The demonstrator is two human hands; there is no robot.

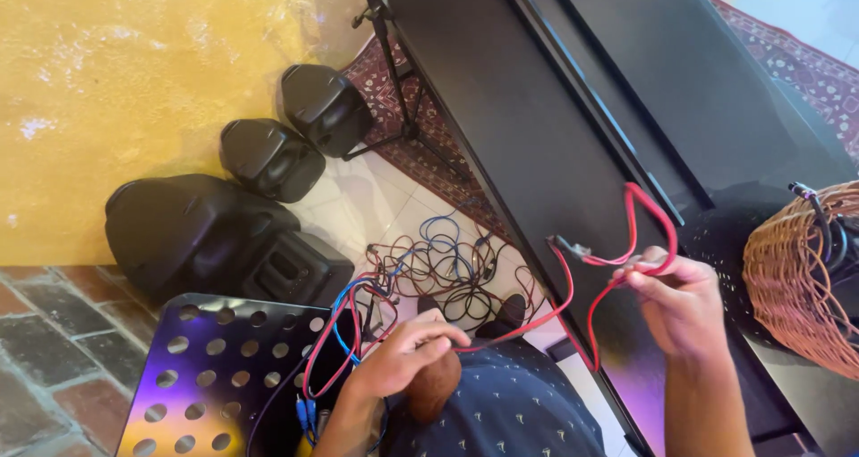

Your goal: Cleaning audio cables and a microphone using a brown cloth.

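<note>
R hand (682,307) is up over the black piano (537,126), fingers pinched shut on a loop of the red cable (567,298). The cable's small plug end (567,247) sticks out to the left of that hand, in the air. L hand (403,354) is lower, by the person's knee, fingers curled and closed on the same red cable where it runs down. So the cable hangs between both hands in a loose bend, w/ a tall loop above the R hand. Step in hand looks like gathering the red cable into loops. Next move prob. needs the L hand to feed more cable up while the R keeps its pinch, so loops don't slip. More red and blue wires (344,332) run by the L hand, over the edge of a black music stand plate (215,367) full of round holes. A messy pile of cables (447,269) lies on the pale tile floor. Three black speakers (206,233) sit by the yellow wall. A brown wicker basket (792,269) w/ cables in it sits at the piano's right edge. A red patterned rug lies under the piano.
</note>
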